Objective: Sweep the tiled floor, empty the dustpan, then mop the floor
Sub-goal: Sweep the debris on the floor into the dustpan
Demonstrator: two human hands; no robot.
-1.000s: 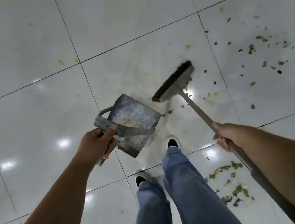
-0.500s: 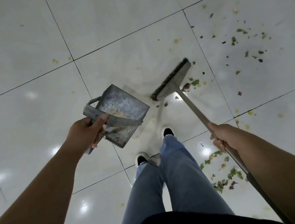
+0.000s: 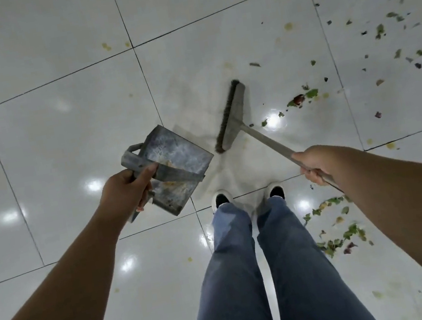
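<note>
Broom handle hidden behind right hand and forearm at right; dustpan handle partly covered by left hand; distant debris upper right blurred

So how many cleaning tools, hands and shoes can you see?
Cleaning tools: 2, the metal dustpan and the broom
Hands: 2, left hand and right hand
Shoes: 2, and
Total: 6
</note>
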